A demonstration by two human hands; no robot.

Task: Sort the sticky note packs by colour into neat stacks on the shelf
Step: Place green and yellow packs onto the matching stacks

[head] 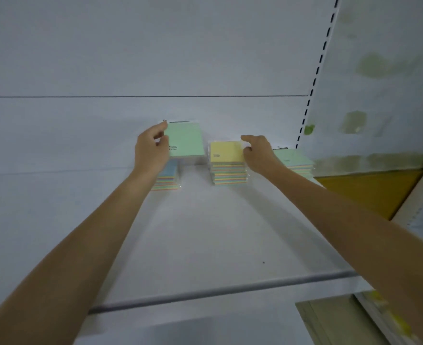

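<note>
Three stacks of sticky note packs stand at the back of the white shelf (205,232). My left hand (152,148) grips a green pack (186,139) by its left edge and holds it tilted above the left stack (169,176), whose top pack is blue. My right hand (257,151) rests its fingers on the right edge of the yellow pack (226,151) that tops the middle stack (229,174). A third stack topped with green (296,161) stands behind my right wrist, partly hidden.
The shelf's grey front rail (218,292) crosses the lower view. A slotted upright (312,90) bounds the bay on the right, with a blurred panel and yellow surface (369,192) beyond it. The white back wall rises behind the stacks.
</note>
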